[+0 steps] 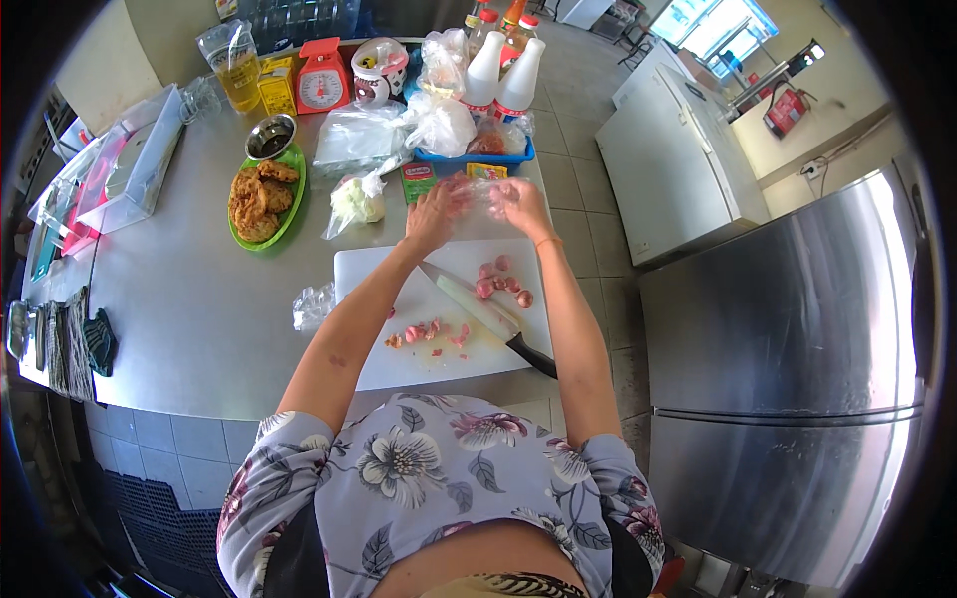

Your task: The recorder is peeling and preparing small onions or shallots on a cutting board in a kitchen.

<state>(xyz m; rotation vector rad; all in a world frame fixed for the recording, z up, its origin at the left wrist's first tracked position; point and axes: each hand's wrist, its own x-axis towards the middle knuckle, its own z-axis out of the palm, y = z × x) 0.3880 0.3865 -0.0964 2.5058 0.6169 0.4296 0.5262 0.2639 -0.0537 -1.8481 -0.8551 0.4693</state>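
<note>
Beyond the far edge of a white cutting board (364, 269), both my arms are stretched forward. A clear plastic bag (478, 197) with something reddish in it lies between my hands. My left hand (433, 217) is closed on the bag's left side, and my right hand (521, 205) pinches its right side. On the board a black-handled knife (480, 305) rests at a slant. Several whole shallots (486, 288) sit right of the blade. Left of it are scattered shallot pieces and trimmings (432, 330), partly hidden by my left forearm.
A green plate (267, 235) of fried food, a metal bowl (270, 137) and a bagged pale vegetable (357, 202) stand to the left. Behind are a red scale (322, 77), white bottles (484, 72) and a blue tray (528, 154). A steel fridge (788, 319) stands at the right.
</note>
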